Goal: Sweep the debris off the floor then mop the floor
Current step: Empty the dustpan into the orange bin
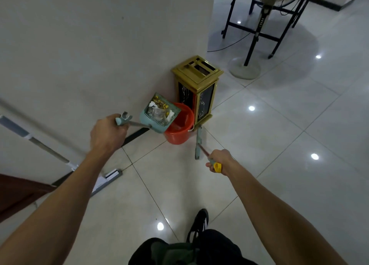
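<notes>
Left hand (pixel 108 133) clamped on dustpan (pixel 159 113) handle; right hand (pixel 218 160) clamped on broom (pixel 198 142) handle, whose bristles are hard to make out. Dustpan is tilted, mouth down-right over red bucket (pixel 179 129), and holds debris (pixel 160 109). Bucket contents unclear. Gold bin (pixel 197 87) just beyond. Mop (pixel 50 150) leans against wall (pixel 89 45), its top cut off.

1. Both forearms are bare to the frame edge; no sleeves, watch or rings show.
2. Dark shorts (pixel 215 248) cover the legs.
3. 1 black shoe (pixel 198 223) carries white stripes and white laces.
</notes>
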The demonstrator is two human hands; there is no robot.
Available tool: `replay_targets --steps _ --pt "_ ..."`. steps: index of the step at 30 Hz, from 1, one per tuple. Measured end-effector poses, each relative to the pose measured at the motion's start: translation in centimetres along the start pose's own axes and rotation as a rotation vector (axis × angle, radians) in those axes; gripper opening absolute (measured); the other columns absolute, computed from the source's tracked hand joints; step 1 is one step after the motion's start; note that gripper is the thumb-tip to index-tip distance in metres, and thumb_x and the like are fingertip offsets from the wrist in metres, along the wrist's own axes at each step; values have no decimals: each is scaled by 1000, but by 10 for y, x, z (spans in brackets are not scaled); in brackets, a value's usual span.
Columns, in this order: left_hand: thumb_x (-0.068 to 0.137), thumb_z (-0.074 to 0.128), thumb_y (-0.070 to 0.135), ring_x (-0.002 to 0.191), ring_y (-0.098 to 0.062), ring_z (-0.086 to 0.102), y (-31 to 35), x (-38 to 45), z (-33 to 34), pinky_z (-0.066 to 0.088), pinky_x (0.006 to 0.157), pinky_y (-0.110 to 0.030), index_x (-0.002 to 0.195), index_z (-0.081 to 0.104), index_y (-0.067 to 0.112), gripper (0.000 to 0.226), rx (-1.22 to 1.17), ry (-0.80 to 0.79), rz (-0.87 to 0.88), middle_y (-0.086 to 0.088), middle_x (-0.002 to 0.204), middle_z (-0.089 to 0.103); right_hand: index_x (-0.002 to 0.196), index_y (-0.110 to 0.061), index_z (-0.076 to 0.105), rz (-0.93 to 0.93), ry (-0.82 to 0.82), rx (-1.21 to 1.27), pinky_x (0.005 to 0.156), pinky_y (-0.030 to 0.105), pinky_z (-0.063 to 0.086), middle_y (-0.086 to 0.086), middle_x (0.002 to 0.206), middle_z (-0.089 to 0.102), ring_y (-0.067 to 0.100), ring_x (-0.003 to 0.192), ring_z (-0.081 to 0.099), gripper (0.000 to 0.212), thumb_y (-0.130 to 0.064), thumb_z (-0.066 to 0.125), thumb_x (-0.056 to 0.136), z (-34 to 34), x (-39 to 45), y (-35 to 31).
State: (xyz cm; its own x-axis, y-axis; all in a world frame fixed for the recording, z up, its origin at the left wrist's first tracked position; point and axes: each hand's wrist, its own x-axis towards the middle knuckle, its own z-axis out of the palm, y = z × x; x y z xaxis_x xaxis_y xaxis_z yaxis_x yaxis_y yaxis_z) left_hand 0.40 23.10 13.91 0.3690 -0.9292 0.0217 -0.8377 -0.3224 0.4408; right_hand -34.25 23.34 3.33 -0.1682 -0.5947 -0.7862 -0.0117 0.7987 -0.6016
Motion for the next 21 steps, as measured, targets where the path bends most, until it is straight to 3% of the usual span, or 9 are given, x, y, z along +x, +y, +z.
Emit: replay_targets --steps 12,14,16,21 --pt "96 58 37 70 -33 63 48 33 24 58 65 -43 100 68 30 13 270 -72 160 -6 80 67 84 3 43 29 19 -32 42 27 44 27 83 56 35 69 62 10 9 47 90 -25 43 -34" --pt "96 59 36 71 -34 63 51 38 29 58 66 -43 105 68 32 14 299 -98 189 -7 81 67 93 7 46 27 27 -59 42 28 45 30 93 57 35 67 62 7 10 51 89 -27 47 -34" --pt "95 59 35 70 -36 62 53 45 32 57 65 -43 104 68 32 13 326 -112 219 -8 81 66 109 8 49 18 39 -98 41 28 47 31 104 58 33 63 61 23 9 55 86 -27 52 -32" --pt "95 58 35 66 -35 60 59 61 39 53 61 -40 101 67 27 14 397 -122 306 -10 78 65 108 15 54 2 70 -209 49 31 45 25 94 56 31 51 58 27 7 59 83 -23 58 -33"
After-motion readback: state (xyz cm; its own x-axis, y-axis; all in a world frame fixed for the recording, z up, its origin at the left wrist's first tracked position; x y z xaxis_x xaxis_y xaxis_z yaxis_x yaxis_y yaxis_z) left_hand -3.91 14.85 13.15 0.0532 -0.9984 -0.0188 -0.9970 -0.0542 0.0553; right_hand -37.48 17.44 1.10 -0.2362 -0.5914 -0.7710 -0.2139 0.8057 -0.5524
